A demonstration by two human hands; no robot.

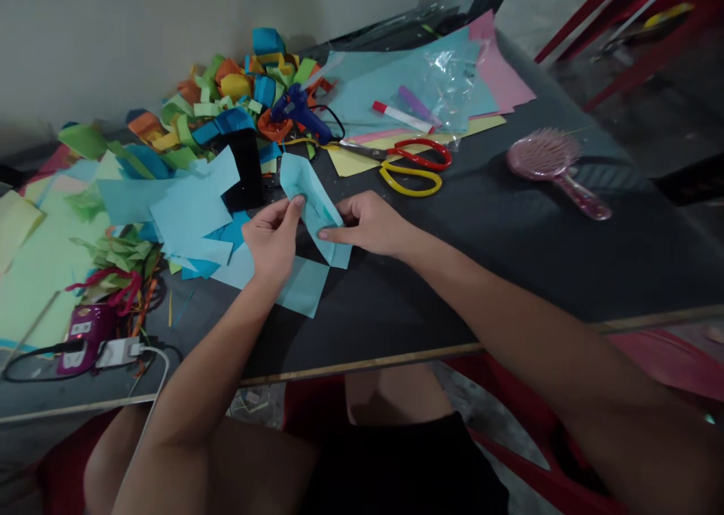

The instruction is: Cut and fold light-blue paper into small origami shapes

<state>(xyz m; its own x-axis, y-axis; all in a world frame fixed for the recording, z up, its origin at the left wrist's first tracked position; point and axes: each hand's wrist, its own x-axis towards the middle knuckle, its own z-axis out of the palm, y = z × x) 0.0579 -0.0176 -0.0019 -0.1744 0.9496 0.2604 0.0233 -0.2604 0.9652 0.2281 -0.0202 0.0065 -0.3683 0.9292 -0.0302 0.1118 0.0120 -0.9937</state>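
Observation:
A strip of light blue paper (pixel 310 191), partly folded along its length, is held up between my two hands over the dark table. My left hand (pixel 272 237) pinches its left edge between thumb and fingers. At its right edge my right hand (pixel 370 225) grips it, thumb in front and fingers behind. Under and beside my left hand lie flat blue paper pieces (pixel 305 287). A looser stack of light blue paper cutouts (pixel 192 209) sits to the left. Scissors (pixel 415 170) with red and yellow handles rest just beyond my right hand.
Behind are folded coloured paper pieces (pixel 234 87) and a blue glue gun (pixel 302 111). A marker (pixel 403 117) lies on blue sheets (pixel 373 78). A pink hairbrush (pixel 546 157) is at right. A purple power strip (pixel 84 334) with cables stands at left, near the table's front edge (pixel 362 366).

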